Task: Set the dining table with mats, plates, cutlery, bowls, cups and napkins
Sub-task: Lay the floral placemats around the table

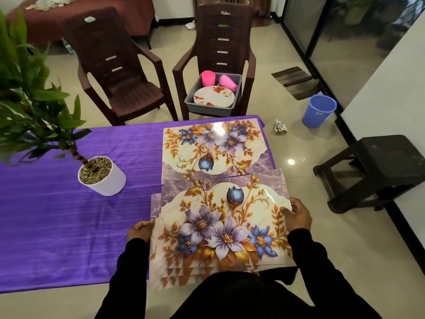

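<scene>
One floral place mat [213, 146] lies flat at the far right end of the purple-clothed table [69, 203]. Nearer me, a stack of several identical floral mats [220, 229] rests over the table's near right corner. My left hand [140, 231] grips the stack's left edge. My right hand [297, 215] pinches its right edge, thumb on top. A grey tub [238, 81] on the right-hand brown chair holds a flowered plate [213, 96] and two pink cups [208, 78].
A potted plant in a white pot [103, 178] stands mid-table, its leaves spreading left. Two brown plastic chairs [115, 65] face the far side. On the floor to the right are a blue bucket [318, 110], a dark stool [377, 166] and a crumpled cloth [280, 127].
</scene>
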